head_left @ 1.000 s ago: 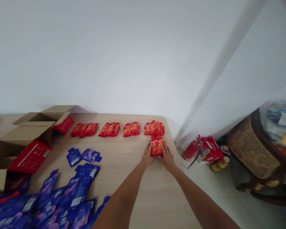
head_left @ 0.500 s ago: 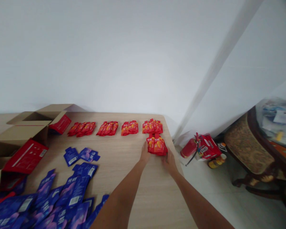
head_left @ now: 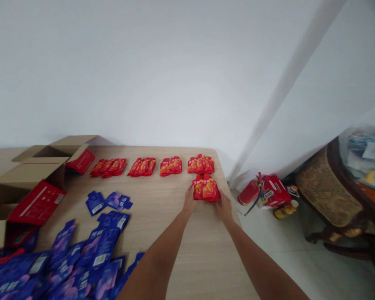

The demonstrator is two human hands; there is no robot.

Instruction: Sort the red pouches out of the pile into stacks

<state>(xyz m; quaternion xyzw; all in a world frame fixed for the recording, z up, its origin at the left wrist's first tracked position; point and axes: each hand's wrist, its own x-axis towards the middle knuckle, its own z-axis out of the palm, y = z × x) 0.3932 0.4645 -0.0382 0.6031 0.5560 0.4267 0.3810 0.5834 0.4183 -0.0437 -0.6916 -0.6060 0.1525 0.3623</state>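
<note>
A small stack of red sachets (head_left: 206,189) lies on the wooden table (head_left: 187,258) near its far right corner. My left hand (head_left: 189,200) presses against the stack's left edge. On the other side, my right hand (head_left: 224,205) rests at its lower right corner, fingers touching the packets. Both hands flank the stack rather than lifting it. Just beyond the stack, a row of red sachet piles (head_left: 153,166) runs along the table's back edge.
Blue sachets (head_left: 81,258) lie scattered over the near left of the table. Open cardboard boxes (head_left: 31,175) with red flaps stand at the left. Off the table's right edge are a red fire extinguisher (head_left: 250,193) on the floor and a padded chair (head_left: 328,196).
My hands slid from covering the stack's lower part to its two sides, and the packets were squared and spread slightly. The camera shifted a little.
</note>
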